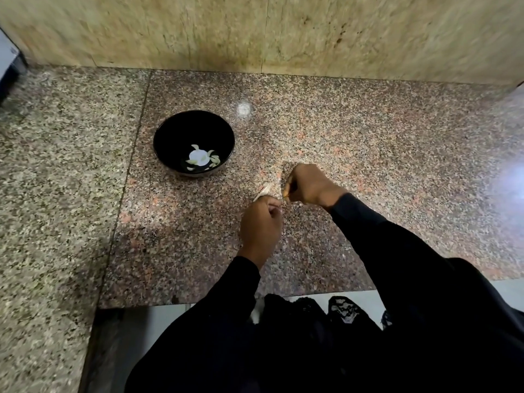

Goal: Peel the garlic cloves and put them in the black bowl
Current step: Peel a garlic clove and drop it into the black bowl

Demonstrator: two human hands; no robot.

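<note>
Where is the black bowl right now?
In the head view, the black bowl sits on the granite counter, left of and beyond both hands, with pale peeled cloves inside.

Glossy black bowl [170, 131], polished speckled granite counter [368, 154], mottled stone wall [255, 29], matt black sleeves [382, 236]

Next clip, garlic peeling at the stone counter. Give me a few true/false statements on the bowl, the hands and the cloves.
1. The bowl already holds cloves. True.
2. The bowl sits to the right of both hands. False: it is to their left, farther back.
3. The left hand pinches a piece of garlic. True.
4. The right hand lies flat and open on the counter. False: its fingers are curled, working at the garlic.
5. The bowl is white. False: it is black.
</note>
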